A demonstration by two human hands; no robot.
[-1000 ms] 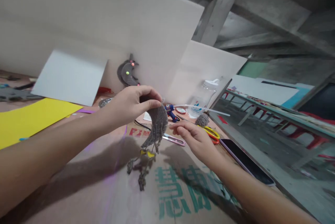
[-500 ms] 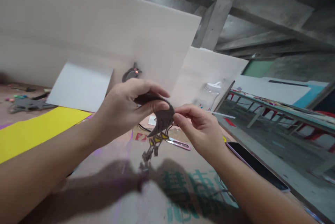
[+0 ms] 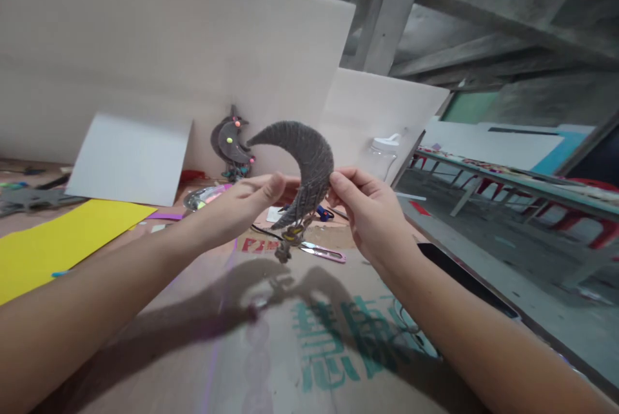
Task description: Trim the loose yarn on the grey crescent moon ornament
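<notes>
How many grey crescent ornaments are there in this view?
2: one crescent pinched by the right hand, another crescent before the white board; others may be hidden.

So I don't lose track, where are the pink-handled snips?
In the head view, the snips lie just right of centre, below the grey crescent and lower left of the right hand.

2 hands (image 3: 256, 201) (image 3: 372, 211), 2 crescent ornaments (image 3: 314, 153) (image 3: 227, 146), 1 bottle (image 3: 382, 159)

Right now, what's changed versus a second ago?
Right hand, apart from the grey crescent earlier, now pinches its outer edge. Left hand let go of the upper end and now sits by the inner curve; contact unclear. The crescent is higher in view. Unmoved: yellow sheet, pink-handled snips.
</notes>
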